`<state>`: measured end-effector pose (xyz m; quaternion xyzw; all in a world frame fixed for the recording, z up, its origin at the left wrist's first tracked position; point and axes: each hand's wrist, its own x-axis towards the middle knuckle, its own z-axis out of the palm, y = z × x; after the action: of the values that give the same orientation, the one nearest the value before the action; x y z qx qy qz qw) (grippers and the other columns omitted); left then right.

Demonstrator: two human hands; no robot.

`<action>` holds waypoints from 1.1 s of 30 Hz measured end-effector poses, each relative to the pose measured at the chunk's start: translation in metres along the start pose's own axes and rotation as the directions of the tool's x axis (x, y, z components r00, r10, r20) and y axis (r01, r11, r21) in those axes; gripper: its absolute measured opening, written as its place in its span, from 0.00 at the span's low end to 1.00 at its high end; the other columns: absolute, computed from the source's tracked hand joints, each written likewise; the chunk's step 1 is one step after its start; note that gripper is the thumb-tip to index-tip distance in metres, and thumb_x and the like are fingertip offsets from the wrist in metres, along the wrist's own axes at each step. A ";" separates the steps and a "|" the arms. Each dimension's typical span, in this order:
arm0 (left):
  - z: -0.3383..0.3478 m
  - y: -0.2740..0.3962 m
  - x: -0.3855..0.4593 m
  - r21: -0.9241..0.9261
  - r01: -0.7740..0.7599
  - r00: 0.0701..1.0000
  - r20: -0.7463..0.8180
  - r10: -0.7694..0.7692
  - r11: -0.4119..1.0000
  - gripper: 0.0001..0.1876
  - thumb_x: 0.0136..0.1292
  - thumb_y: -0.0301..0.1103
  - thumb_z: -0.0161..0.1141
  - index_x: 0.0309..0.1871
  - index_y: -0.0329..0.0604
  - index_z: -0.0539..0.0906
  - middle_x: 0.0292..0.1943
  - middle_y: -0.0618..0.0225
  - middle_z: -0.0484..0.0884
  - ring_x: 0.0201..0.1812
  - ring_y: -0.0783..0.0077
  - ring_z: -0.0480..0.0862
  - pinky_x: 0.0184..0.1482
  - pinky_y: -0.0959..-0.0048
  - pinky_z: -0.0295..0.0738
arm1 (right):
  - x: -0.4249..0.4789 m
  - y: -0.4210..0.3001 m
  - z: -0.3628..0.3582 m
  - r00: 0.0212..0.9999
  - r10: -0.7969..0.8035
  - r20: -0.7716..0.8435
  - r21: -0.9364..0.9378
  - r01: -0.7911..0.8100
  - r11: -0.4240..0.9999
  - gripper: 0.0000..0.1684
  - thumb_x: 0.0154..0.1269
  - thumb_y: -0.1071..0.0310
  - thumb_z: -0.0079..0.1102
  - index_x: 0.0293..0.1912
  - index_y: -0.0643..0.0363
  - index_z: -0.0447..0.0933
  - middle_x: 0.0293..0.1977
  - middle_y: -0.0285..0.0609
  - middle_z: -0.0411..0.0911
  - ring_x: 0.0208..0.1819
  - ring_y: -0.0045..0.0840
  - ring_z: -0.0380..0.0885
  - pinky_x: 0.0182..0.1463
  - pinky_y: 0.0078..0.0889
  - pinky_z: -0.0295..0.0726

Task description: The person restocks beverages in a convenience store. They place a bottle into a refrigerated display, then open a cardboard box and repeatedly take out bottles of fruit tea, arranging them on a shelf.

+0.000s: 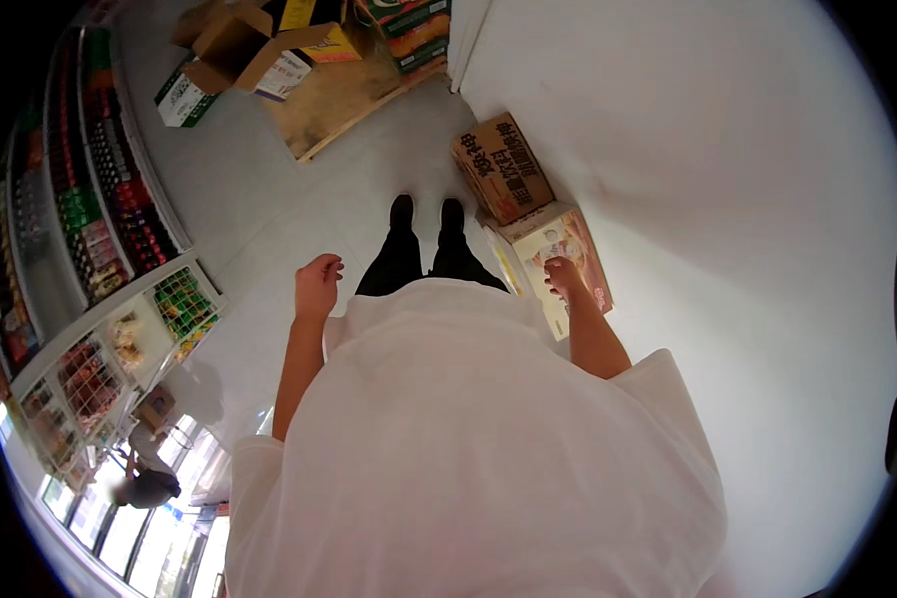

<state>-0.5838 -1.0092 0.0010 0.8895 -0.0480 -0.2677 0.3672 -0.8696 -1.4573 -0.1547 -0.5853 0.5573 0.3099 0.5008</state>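
Observation:
Both hands hang at my sides, in front of a white shirt and black trousers. My left hand (319, 282) is empty, its fingers loosely curled, with the grey floor behind it. Over a cream printed carton (587, 258) hangs my right hand (563, 278), half curled; nothing shows in it, and I cannot tell whether it touches the carton. A brown cardboard carton (502, 168) with dark printing lies against the cream one, beside the white wall. Between this carton and my left side are my black shoes (401, 212) on the floor.
Ahead, a wooden platform (329, 105) bears open cardboard boxes (239, 48) and stacked green and orange packs (411, 34). Shelves of bottles (108, 164) and wire baskets of packets (90, 381) line the left. A person (146, 471) is at the lower left, by windows. A white wall (717, 187) rises at right.

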 end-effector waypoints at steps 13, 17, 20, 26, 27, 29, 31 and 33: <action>-0.012 -0.011 0.031 0.127 -0.435 0.900 0.076 0.429 0.891 0.06 0.66 0.19 0.58 0.41 0.35 0.85 0.39 0.58 0.85 0.38 0.59 0.86 0.43 0.66 0.82 | -0.094 0.130 0.050 0.966 0.206 -0.155 0.264 -0.160 0.951 0.15 0.73 0.59 0.54 0.56 0.49 0.78 0.46 0.36 0.82 0.42 0.32 0.84 0.45 0.46 0.82; -0.019 -0.030 0.031 0.094 -0.494 0.868 0.115 0.483 0.865 0.06 0.63 0.18 0.60 0.40 0.35 0.87 0.41 0.58 0.83 0.39 0.56 0.84 0.43 0.66 0.80 | -0.119 0.215 0.113 0.962 0.192 -0.195 0.411 -0.098 0.906 0.16 0.73 0.59 0.56 0.57 0.49 0.77 0.47 0.37 0.82 0.43 0.32 0.84 0.47 0.48 0.83; -0.040 -0.076 0.027 0.105 -0.534 0.842 0.149 0.518 0.839 0.07 0.62 0.18 0.60 0.40 0.35 0.87 0.40 0.57 0.83 0.38 0.56 0.84 0.42 0.66 0.80 | -0.150 0.222 0.197 0.941 0.209 -0.266 0.292 -0.128 0.948 0.14 0.67 0.61 0.63 0.50 0.52 0.82 0.42 0.38 0.84 0.39 0.32 0.84 0.40 0.43 0.85; -0.072 -0.137 0.005 0.106 -0.520 0.850 0.162 0.502 0.847 0.07 0.61 0.18 0.62 0.40 0.35 0.87 0.37 0.57 0.83 0.36 0.60 0.84 0.41 0.67 0.80 | -0.221 0.267 0.311 0.996 0.012 -0.090 0.215 0.008 0.977 0.15 0.60 0.61 0.68 0.47 0.54 0.85 0.38 0.42 0.86 0.36 0.30 0.85 0.33 0.44 0.86; -0.075 -0.147 0.000 0.082 -0.525 0.846 0.162 0.508 0.847 0.07 0.61 0.18 0.63 0.40 0.35 0.87 0.37 0.57 0.83 0.35 0.60 0.84 0.40 0.68 0.81 | -0.228 0.272 0.320 0.989 0.076 -0.126 0.249 -0.043 0.968 0.16 0.60 0.60 0.68 0.46 0.54 0.85 0.38 0.42 0.86 0.36 0.31 0.85 0.33 0.44 0.86; -0.082 -0.163 -0.004 0.039 -0.523 0.841 0.186 0.508 0.851 0.07 0.61 0.18 0.63 0.41 0.35 0.86 0.37 0.58 0.83 0.34 0.61 0.84 0.39 0.68 0.81 | -0.234 0.285 0.337 0.959 0.210 -0.188 0.329 -0.140 0.934 0.17 0.59 0.58 0.68 0.45 0.55 0.85 0.37 0.44 0.86 0.36 0.32 0.85 0.32 0.43 0.85; -0.082 -0.172 -0.011 -0.012 -0.505 0.835 0.249 0.492 0.863 0.07 0.61 0.19 0.64 0.41 0.36 0.86 0.37 0.57 0.83 0.33 0.61 0.85 0.38 0.68 0.81 | -0.235 0.295 0.346 0.945 0.220 -0.241 0.301 -0.143 0.943 0.16 0.59 0.58 0.67 0.45 0.55 0.85 0.36 0.46 0.86 0.38 0.34 0.85 0.34 0.43 0.84; -0.086 -0.179 -0.012 -0.022 -0.484 0.840 0.269 0.472 0.875 0.07 0.63 0.17 0.61 0.43 0.34 0.86 0.38 0.58 0.85 0.35 0.65 0.86 0.39 0.70 0.82 | -0.237 0.301 0.348 0.939 0.144 -0.312 0.220 -0.076 0.973 0.16 0.61 0.57 0.65 0.44 0.56 0.85 0.36 0.50 0.86 0.39 0.39 0.86 0.39 0.44 0.84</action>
<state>-0.5696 -0.8216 -0.0646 0.8136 -0.3232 -0.2834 0.3916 -1.1357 -1.0148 -0.1159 -0.5417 0.6930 0.1778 0.4412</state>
